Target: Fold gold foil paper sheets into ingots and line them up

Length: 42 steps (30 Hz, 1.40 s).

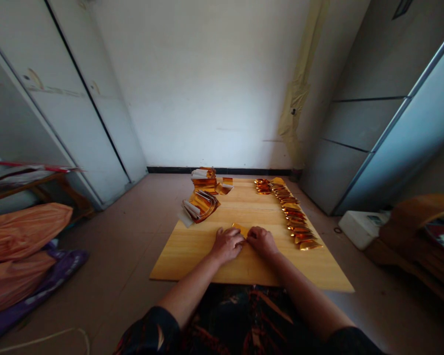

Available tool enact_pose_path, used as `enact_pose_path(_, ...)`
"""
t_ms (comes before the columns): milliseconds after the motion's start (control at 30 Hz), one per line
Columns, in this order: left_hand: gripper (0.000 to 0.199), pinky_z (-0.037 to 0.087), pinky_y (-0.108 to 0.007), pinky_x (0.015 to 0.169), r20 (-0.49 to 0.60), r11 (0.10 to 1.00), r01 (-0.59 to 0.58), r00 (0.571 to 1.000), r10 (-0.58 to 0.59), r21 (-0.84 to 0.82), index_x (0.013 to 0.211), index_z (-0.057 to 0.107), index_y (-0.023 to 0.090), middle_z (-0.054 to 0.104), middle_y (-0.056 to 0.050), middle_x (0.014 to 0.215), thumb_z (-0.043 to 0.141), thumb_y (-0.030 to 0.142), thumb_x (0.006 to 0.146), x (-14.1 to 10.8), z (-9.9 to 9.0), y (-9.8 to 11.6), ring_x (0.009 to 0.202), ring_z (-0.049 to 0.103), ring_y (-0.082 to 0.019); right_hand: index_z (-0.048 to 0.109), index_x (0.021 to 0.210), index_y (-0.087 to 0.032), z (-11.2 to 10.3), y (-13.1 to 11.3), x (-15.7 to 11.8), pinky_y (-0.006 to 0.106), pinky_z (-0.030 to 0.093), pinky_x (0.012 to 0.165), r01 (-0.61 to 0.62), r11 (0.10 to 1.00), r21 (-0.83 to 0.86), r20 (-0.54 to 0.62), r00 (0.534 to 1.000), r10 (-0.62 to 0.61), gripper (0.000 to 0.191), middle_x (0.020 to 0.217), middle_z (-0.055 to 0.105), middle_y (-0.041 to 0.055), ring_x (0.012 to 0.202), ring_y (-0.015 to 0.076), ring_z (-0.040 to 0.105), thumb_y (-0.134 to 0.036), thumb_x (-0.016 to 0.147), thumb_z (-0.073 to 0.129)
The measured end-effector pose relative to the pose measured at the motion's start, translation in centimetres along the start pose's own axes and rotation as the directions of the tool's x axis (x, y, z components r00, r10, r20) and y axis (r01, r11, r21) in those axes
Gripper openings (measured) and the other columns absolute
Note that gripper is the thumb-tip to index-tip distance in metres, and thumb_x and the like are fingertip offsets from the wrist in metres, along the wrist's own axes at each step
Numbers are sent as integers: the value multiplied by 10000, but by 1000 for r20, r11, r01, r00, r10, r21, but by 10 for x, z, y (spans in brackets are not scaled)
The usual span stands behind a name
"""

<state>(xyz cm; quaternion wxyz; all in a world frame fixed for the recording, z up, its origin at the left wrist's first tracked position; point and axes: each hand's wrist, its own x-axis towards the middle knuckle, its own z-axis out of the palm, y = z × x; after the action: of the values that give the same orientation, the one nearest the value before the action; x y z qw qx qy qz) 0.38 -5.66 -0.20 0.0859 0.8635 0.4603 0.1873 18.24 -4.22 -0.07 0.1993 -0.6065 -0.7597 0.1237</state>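
A small piece of gold foil paper point(240, 227) lies on the wooden board point(203, 251) between my two hands, partly hidden by them. My left hand point(228, 243) rests over its left side with the fingers bent and pressed down on it. From the right, my right hand point(262, 240) has its fingers curled together at the paper's edge. Folded gold foil pieces point(294, 217) stand in a long overlapping row on the board's right side. Stacks of gold and white foil sheets point(202, 204) lie at the far left, some curled and overhanging the edge.
A white wall point(207, 88) rises behind the board. On the left are a pale cabinet point(77, 98) and orange bags point(25, 231). To the right stand a grey refrigerator point(358, 123), a white box point(360, 228) and a wooden chair point(403, 231).
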Motion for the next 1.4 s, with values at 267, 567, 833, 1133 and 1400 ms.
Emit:
enact_pose_path(267, 161, 269, -518, 1007, 12, 998, 53, 999, -53, -33, 904, 687, 311, 609, -2, 1220, 575, 259, 801, 9, -2, -4, 1145, 515, -220, 716, 888, -214, -10, 14, 0, 216, 427, 755, 245, 970, -9, 43, 969, -244, 266, 939, 638, 47, 837, 138, 596, -115, 805, 484)
enact_pose_path(567, 66, 318, -482, 952, -136, 995, -65, 988, 75, 77, 792, 690, 240, 644, -27, 1129, 636, 263, 763, 21, 0, -10, 1090, 509, -234, 704, 930, -239, -16, 3, -16, 253, 415, 758, 281, 953, -116, 118, 956, -268, 247, 919, 637, 55, 832, 160, 587, -162, 822, 496)
enact_pose_path(833, 167, 414, -299, 749, -59, 960, -213, 972, 227, 182, 749, 655, 167, 609, -46, 793, 519, 92, 808, 23, 8, -12, 821, 522, -165, 702, 906, -220, -14, 16, -9, 225, 426, 714, 407, 913, -15, 135, 906, -402, 252, 865, 629, 43, 783, 140, 575, -139, 806, 485)
enact_pose_path(1133, 208, 370, -343, 783, -28, 939, -252, 964, 265, 234, 977, 671, 269, 635, -33, 857, 502, 212, 870, 3, -1, -9, 879, 534, -175, 696, 923, -209, -12, 32, -2, 227, 443, 715, 463, 878, 119, 151, 866, -477, 228, 864, 619, 40, 788, 137, 566, -170, 821, 496)
enact_pose_path(1400, 228, 389, -353, 856, -40, 942, -284, 955, 295, 180, 956, 692, 270, 653, -39, 938, 513, 188, 841, 4, -2, -12, 971, 540, -185, 711, 961, -246, -18, 33, 0, 283, 438, 814, 463, 886, 1, 103, 881, -461, 247, 1090, 584, 78, 915, 162, 561, -201, 870, 486)
